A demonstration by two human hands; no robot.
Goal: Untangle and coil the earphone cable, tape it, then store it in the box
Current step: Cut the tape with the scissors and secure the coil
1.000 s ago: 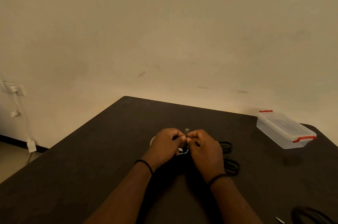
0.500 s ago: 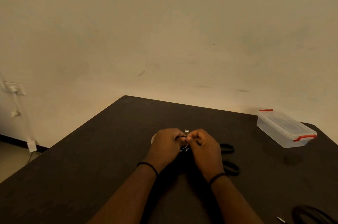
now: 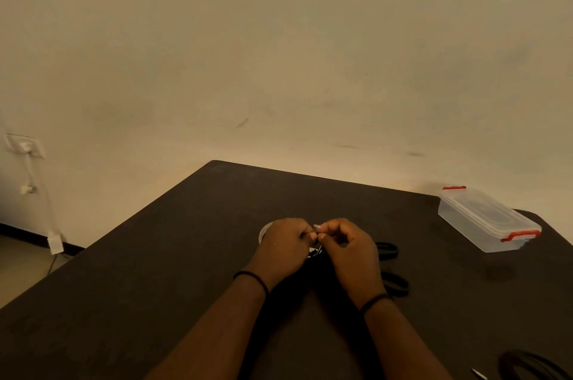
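behind everything stands a plain cream wall (image 3: 279,54), and a dark matte table (image 3: 155,286) runs out from it. both forearms reach forward from the near edge and meet near the middle of the table. the left hand (image 3: 286,248) is curled knuckles-up, its fingertips pinching a small pale strip of tape (image 3: 317,226) against the right hand (image 3: 352,251), whose thumb and forefinger pinch the same strip. under the two hands sits the black earphone cable (image 3: 316,252), mostly hidden; whether it touches the table cannot be told. a round white tape roll (image 3: 264,231) peeks out beyond the left knuckles. two black coiled cables (image 3: 389,251) lie just right of the right hand. the clear plastic box with red clips (image 3: 486,218), lid on, sits by the far right corner. another black cable loop (image 3: 527,367) lies at the near right edge.
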